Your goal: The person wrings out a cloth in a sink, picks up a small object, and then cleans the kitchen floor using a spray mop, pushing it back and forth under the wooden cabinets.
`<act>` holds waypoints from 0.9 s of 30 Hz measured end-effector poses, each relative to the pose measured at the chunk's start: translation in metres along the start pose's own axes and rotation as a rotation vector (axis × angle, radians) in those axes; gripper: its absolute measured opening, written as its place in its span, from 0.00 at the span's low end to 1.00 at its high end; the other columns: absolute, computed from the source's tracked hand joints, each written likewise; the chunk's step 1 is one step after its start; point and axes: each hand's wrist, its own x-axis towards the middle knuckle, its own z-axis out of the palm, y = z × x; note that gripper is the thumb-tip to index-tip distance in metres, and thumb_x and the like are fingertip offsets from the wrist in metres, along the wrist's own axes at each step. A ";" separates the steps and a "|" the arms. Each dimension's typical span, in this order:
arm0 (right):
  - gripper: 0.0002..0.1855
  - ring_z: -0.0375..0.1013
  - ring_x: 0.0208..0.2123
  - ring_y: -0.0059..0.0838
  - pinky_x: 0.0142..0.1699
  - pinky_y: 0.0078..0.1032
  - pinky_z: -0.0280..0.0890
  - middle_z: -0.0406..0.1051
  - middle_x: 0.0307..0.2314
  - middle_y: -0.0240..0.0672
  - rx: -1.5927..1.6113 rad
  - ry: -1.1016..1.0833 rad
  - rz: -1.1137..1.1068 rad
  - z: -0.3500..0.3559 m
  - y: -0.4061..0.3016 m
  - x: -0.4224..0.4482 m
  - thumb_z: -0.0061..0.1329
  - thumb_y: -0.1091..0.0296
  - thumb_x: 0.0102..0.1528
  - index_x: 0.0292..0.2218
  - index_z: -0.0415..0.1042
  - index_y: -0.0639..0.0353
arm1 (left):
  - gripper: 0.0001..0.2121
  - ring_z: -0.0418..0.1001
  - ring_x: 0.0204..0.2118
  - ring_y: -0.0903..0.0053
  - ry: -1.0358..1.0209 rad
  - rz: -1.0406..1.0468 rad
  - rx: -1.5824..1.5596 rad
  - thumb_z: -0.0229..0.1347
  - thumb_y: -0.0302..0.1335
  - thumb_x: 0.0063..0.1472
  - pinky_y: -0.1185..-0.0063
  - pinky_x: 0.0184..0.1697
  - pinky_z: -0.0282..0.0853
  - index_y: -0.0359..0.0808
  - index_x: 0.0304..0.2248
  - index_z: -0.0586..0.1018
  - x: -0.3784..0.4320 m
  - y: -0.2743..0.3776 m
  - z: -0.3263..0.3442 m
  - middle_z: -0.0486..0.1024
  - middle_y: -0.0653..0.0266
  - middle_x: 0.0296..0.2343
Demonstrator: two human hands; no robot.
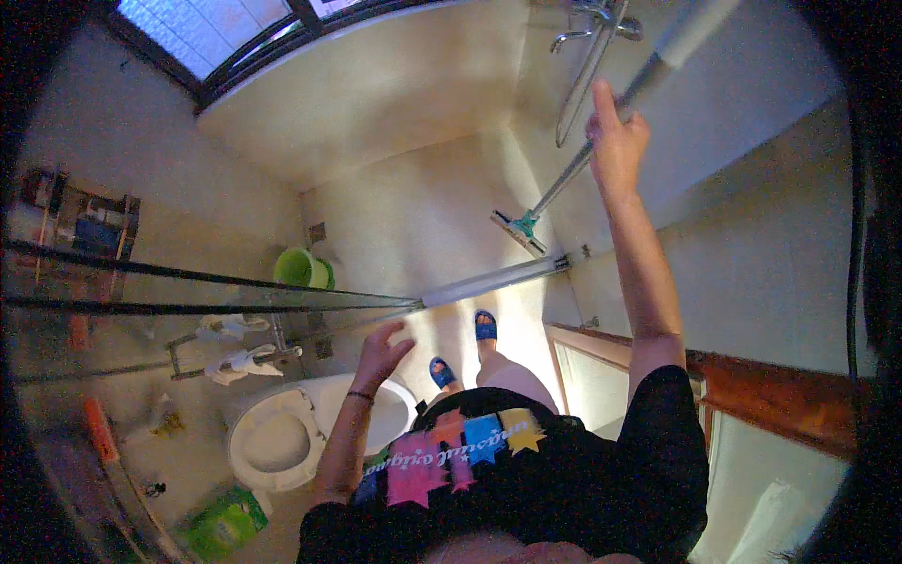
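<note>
My right hand (pixel 617 144) is wrapped around the grey pole (pixel 564 178) of a floor squeegee, at the upper right. The pole slants down to the squeegee head (pixel 519 233), which has a green connector and a pale, wide blade. That head is at the floor near the right wall, just beyond a raised threshold rail (pixel 486 280). My left hand (pixel 384 356) is empty, its fingers apart, beside the end of a glass partition (pixel 338 299). Whether it touches the glass is unclear. Below it is a white toilet (pixel 275 433), partly hidden by my left forearm.
A green bucket (pixel 299 268) stands behind the glass near a floor drain (pixel 318 231). A shower hose (pixel 576 99) hangs from a chrome faucet (pixel 599 25). White cloths (pixel 243 363) hang on a rack at left. A green package (pixel 225 523) lies by the toilet. A wood-framed door (pixel 775 402) is at right.
</note>
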 end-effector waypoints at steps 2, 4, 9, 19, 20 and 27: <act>0.20 0.56 0.11 0.16 0.17 0.16 0.50 0.59 0.10 0.27 0.052 -0.126 -0.055 0.019 -0.052 -0.014 0.52 0.53 0.48 0.19 0.65 0.61 | 0.30 0.65 0.46 0.61 0.022 0.183 0.066 0.61 0.36 0.44 0.71 0.48 0.60 0.31 0.46 0.67 0.031 0.052 -0.008 0.67 0.48 0.42; 0.19 0.57 0.12 0.15 0.17 0.16 0.51 0.60 0.10 0.26 0.008 -0.216 -0.110 0.030 -0.104 -0.022 0.54 0.53 0.46 0.19 0.67 0.61 | 0.38 0.60 0.49 0.59 0.112 0.500 0.114 0.62 0.34 0.42 0.71 0.51 0.56 0.28 0.51 0.59 0.071 0.115 -0.007 0.62 0.46 0.46; 0.13 0.64 0.15 0.19 0.22 0.21 0.61 0.68 0.14 0.30 -0.108 -0.522 -0.182 0.046 -0.204 -0.058 0.49 0.56 0.50 0.28 0.73 0.57 | 0.40 0.59 0.50 0.61 0.222 0.765 -0.083 0.63 0.33 0.42 0.71 0.53 0.54 0.28 0.52 0.55 0.148 0.226 -0.010 0.59 0.49 0.48; 0.20 0.65 0.19 0.25 0.25 0.25 0.59 0.65 0.15 0.33 0.138 -0.504 -0.360 0.075 -0.163 -0.105 0.55 0.51 0.44 0.29 0.67 0.59 | 0.23 0.59 0.36 0.71 -0.144 0.781 -0.330 0.57 0.30 0.48 0.76 0.37 0.55 0.31 0.40 0.59 0.142 0.196 -0.013 0.61 0.57 0.35; 0.22 0.67 0.22 0.29 0.27 0.27 0.61 0.67 0.19 0.36 0.179 -0.571 -0.305 0.075 -0.156 -0.109 0.54 0.52 0.45 0.34 0.66 0.59 | 0.21 0.59 0.34 0.72 -0.175 0.761 -0.340 0.56 0.30 0.49 0.77 0.36 0.55 0.32 0.39 0.60 0.145 0.187 -0.014 0.62 0.58 0.34; 0.22 0.65 0.36 0.40 0.42 0.31 0.60 0.65 0.33 0.42 -0.004 -0.204 -0.215 0.056 -0.038 -0.158 0.35 0.48 0.56 0.39 0.63 0.60 | 0.09 0.59 0.22 0.79 -0.518 0.723 -0.428 0.51 0.28 0.54 0.81 0.23 0.55 0.34 0.29 0.63 0.162 0.170 -0.018 0.63 0.64 0.22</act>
